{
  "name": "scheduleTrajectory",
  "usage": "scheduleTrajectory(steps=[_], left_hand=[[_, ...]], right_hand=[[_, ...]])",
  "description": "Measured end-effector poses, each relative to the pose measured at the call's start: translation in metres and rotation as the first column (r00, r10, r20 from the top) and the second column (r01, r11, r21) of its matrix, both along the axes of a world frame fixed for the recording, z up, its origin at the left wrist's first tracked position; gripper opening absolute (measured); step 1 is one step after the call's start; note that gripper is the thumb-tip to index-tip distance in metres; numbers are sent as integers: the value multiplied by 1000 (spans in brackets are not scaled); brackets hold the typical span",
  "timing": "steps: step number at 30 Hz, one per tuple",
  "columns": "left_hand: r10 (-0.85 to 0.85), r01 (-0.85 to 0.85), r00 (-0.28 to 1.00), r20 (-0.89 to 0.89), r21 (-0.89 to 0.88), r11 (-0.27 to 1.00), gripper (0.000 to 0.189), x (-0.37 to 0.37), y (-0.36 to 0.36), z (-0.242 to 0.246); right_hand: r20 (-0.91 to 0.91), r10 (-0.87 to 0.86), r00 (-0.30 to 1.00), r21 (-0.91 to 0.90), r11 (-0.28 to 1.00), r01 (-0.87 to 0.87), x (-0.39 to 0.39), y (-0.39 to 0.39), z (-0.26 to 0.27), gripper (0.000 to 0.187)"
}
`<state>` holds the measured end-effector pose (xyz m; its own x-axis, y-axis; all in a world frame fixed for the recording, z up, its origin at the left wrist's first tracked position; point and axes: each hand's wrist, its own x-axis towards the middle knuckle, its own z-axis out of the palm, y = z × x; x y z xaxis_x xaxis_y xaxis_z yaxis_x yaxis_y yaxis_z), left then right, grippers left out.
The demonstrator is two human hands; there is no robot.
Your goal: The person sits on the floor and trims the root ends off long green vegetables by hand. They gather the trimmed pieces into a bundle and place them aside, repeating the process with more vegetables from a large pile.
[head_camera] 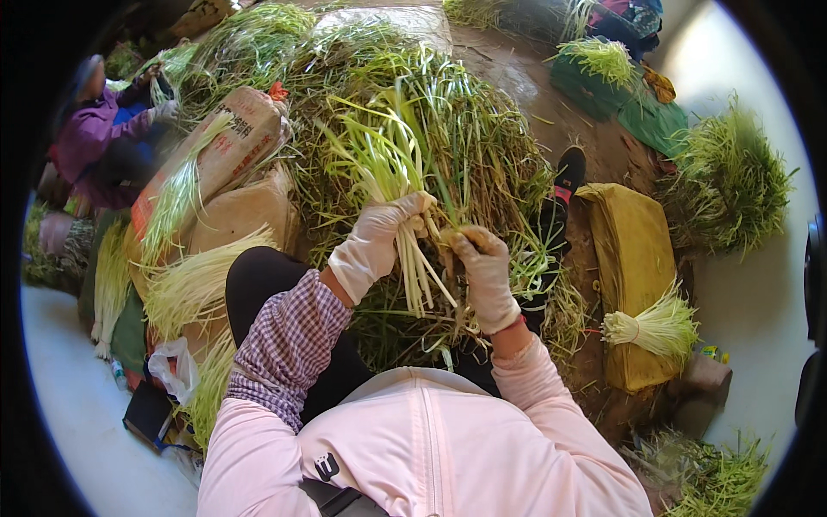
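Note:
My left hand [375, 242], in a white glove, grips a bunch of pale leafy stalks [387, 165] that look like garlic greens. Their yellow-green leaves fan upward, and the white lower ends hang below my fist. Just to the right, my right hand [483, 268] wears a glove with soiled fingertips. Its thumb and fingers are pinched on a single green stalk [440, 184], partly blurred. Beneath and beyond both hands spreads a large heap of uncleaned stalks [478, 148] with green and brown leaves.
Stuffed sacks [242, 207] at left carry loose pale stalks [194, 281]. A tied bundle [652, 326] rests on a yellow sack [636, 258] at right. Another person [103, 136] sits far left, handling stalks. More greens [730, 181] lie by the white wall [736, 310].

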<state>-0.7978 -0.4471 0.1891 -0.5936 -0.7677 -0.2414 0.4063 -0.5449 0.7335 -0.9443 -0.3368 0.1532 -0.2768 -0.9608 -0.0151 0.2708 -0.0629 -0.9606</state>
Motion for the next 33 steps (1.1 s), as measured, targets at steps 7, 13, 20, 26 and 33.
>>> scheduleTrajectory(steps=[7, 13, 20, 26, 33], left_hand=[[141, -142, 987, -77, -11, 990, 25, 7, -19, 1], [71, -8, 976, 207, -293, 956, 21, 0, -15, 9], [127, -27, 972, 196, -446, 895, 17, -7, 5, 14], [44, -44, 986, 163, -4, 999, 27, 15, -25, 2], [27, 4, 964, 266, -114, 993, 20, 43, -41, 9]], right_hand=[[-565, 40, 824, 396, 889, 229, -50, 67, -61, 17], [-497, -23, 868, 101, 991, 85, -75, 19, -11, 20], [-340, -90, 936, -100, 993, 59, -6, -55, 54, 7], [167, -350, 922, -121, 920, 372, -69, -29, 45, 21], [165, -257, 952, -212, 934, 288, -129, -10, 66, 26]])
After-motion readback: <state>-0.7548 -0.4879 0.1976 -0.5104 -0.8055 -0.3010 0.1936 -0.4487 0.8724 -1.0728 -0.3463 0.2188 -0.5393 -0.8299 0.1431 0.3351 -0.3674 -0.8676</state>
